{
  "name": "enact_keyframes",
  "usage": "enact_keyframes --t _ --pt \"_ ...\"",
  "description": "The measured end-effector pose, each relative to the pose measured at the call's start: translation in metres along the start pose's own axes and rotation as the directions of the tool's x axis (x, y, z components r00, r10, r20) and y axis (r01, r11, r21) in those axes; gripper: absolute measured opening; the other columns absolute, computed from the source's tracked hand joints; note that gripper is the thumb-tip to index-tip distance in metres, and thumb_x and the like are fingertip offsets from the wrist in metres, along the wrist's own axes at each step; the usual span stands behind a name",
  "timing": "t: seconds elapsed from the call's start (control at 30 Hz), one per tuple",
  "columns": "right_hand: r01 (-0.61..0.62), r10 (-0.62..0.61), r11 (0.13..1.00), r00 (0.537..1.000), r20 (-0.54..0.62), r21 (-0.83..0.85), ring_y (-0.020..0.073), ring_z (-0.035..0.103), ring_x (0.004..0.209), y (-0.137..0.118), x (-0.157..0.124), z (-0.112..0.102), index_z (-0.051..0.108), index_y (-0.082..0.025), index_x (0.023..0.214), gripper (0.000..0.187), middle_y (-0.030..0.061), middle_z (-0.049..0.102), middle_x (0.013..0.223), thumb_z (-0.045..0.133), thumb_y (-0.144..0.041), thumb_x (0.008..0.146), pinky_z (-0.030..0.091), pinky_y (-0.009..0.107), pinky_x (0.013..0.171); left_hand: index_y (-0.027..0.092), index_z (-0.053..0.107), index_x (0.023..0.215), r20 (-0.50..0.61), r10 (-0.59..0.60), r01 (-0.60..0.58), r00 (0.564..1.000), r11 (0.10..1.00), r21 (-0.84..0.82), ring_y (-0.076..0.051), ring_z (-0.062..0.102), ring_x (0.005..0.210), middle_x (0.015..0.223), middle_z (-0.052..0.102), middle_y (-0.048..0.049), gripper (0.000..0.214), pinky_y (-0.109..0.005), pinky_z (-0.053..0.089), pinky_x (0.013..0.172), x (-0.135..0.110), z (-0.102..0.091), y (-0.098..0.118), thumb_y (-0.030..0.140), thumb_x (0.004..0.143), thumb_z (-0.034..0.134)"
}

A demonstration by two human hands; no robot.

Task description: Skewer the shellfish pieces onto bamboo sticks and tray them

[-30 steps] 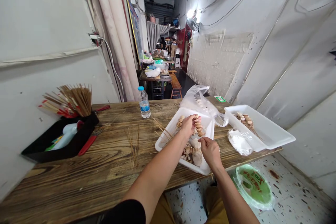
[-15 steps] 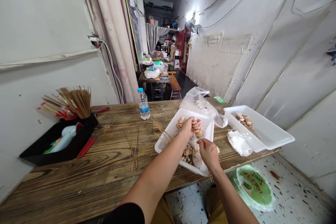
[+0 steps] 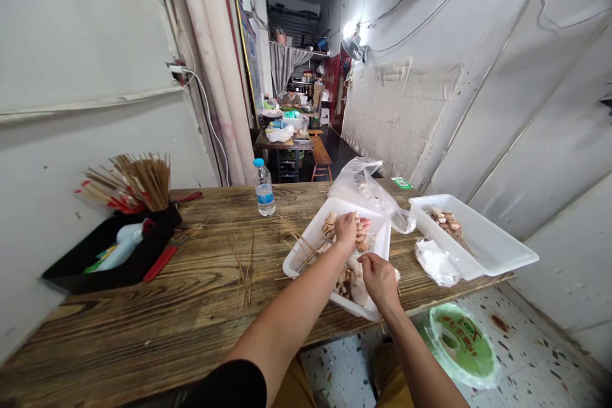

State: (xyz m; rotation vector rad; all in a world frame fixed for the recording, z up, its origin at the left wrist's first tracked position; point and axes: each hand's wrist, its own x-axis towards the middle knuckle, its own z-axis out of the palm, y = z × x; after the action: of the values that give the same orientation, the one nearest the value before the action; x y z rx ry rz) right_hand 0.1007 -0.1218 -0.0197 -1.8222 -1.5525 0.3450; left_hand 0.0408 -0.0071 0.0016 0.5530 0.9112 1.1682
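Note:
My left hand (image 3: 346, 231) is closed around the upper part of a food skewer (image 3: 362, 240), a row of pale brown pieces threaded close together. Just below it, my right hand (image 3: 378, 277) is closed in a pinch at the skewer's lower end; the stick itself is mostly hidden by the fingers. Both hands are over a white tray (image 3: 384, 237) on the wooden table. More brown pieces (image 3: 348, 284) and a pale lump lie inside the tray. Bare bamboo sticks (image 3: 297, 233) rest across its left rim.
Loose sticks (image 3: 246, 268) and a water bottle (image 3: 264, 190) are on the table (image 3: 201, 319). At left stands a black bin (image 3: 62, 268) with bundled sticks (image 3: 150, 182). A plastic bag (image 3: 356, 182) and second white tray (image 3: 502, 248) sit right, above a green lined bucket (image 3: 466, 344).
My left hand has turned and shifted slightly right, covering more of the skewer's upper pieces. The right hand stays nearly in place. The view has shifted a little.

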Motion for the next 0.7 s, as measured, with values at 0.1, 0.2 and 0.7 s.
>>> enact_keyframes --t 0.1,0.2,0.7 --pt "0.005 -0.005 1.000 1.000 -0.010 -0.007 0.0184 0.064 0.059 -0.0007 -0.0011 0.0003 0.073 -0.017 0.077 0.041 0.0090 0.074 0.072 0.035 -0.030 0.084 0.040 0.026 0.060 0.020 0.042 0.065 -0.010 -0.005 0.005 1.000 1.000 -0.006 -0.013 0.059 0.049 0.061 0.063 -0.0058 0.016 -0.017 0.014 0.038 -0.0040 0.0015 0.0002 0.024 0.080 0.045" --pt "0.005 -0.005 1.000 1.000 -0.010 -0.007 0.0183 0.063 0.058 -0.0002 -0.0018 0.0009 0.072 -0.016 0.076 0.041 0.0092 0.073 0.070 0.035 -0.030 0.085 0.040 0.026 0.060 0.020 0.041 0.067 0.008 -0.009 0.010 1.000 1.000 -0.017 -0.017 0.065 0.060 0.067 0.066 -0.0079 0.014 -0.017 0.016 0.038 -0.0025 0.0004 -0.0019 0.027 0.077 0.047" --pt "0.026 -0.028 0.998 0.999 -0.033 -0.060 0.0179 0.064 0.062 0.0019 -0.0036 0.0033 0.070 -0.017 0.073 0.038 0.0092 0.072 0.071 0.036 -0.025 0.087 0.038 0.025 0.060 0.019 0.047 0.074 -0.023 -0.003 0.003 1.000 1.000 0.012 -0.021 0.069 0.065 0.068 0.067 -0.0088 0.008 -0.017 0.024 0.037 0.0011 0.0001 -0.0069 0.027 0.076 0.046"
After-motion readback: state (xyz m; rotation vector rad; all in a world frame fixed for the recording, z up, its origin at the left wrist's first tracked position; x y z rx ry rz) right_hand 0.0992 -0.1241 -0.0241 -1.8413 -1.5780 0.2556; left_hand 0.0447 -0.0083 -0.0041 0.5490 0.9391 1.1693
